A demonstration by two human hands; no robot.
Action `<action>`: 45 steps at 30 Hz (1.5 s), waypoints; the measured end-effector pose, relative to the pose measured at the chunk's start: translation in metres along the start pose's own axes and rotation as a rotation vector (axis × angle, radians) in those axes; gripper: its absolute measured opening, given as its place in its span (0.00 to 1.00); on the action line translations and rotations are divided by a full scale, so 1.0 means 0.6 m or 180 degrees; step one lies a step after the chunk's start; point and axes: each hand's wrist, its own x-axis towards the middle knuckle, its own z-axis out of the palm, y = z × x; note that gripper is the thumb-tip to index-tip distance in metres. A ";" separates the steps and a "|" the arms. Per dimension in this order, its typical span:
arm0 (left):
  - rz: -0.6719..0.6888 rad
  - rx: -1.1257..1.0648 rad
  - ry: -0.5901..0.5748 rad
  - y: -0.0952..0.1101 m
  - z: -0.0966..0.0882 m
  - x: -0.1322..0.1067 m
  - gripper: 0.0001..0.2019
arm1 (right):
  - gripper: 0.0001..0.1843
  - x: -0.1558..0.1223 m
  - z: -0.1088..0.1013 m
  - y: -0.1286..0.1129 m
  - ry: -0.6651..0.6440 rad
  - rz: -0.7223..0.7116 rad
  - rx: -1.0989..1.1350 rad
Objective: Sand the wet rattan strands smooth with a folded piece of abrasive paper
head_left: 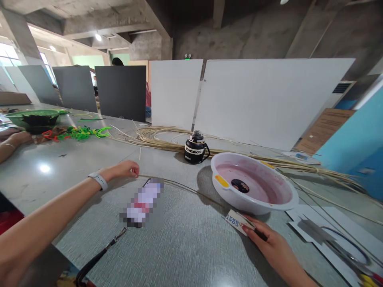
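Note:
My left hand [128, 170] is closed, pinching the end of a long thin cane strip [185, 186] just above the table. From there the strip runs right, past the phone and in front of the basin, to my right hand [271, 239]. That hand is closed on a folded piece of sandpaper [236, 222], whitish with blue lettering, which meets the strip; whether it wraps fully round it is hidden. A dark edge shows between the fingers. Between my hands lies a phone [145, 203], its screen blurred, with a black strap [101, 254].
A white basin [254, 207] with yellow grips stands beside a black bottle [195, 148]. Long cane bundles [155, 135] lie behind. White sheets [326, 223] are at right. At left are green pieces [83, 132], a green bowl [18, 116] and another person's hand [20, 138].

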 end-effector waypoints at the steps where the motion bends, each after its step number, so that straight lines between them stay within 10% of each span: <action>1: -0.0008 0.0050 0.0118 -0.005 -0.010 0.008 0.11 | 0.23 0.002 0.001 -0.004 0.0044 0.0004 0.0025; 6: -0.0257 0.0241 0.0833 -0.032 -0.043 0.040 0.11 | 0.22 0.017 0.011 -0.023 0.0176 0.0024 -0.0098; 12: -0.0473 0.0228 0.1180 -0.029 -0.002 0.045 0.13 | 0.26 0.014 0.030 -0.041 0.0132 -0.0143 -0.0203; 24: -0.0311 0.0143 0.1204 0.228 0.176 -0.078 0.33 | 0.23 0.008 0.038 -0.040 0.0065 -0.0322 0.0038; 29: -0.0505 0.0351 0.1287 0.207 0.176 -0.087 0.31 | 0.19 0.005 0.038 -0.043 -0.0075 -0.0638 0.0197; 39: -0.1046 0.0684 0.1206 0.053 0.114 -0.136 0.30 | 0.15 0.000 0.046 -0.037 -0.0188 -0.0983 0.0331; 45: -0.0435 0.0893 0.1087 0.174 0.120 -0.047 0.25 | 0.16 0.007 0.043 -0.031 -0.0170 -0.1166 0.0195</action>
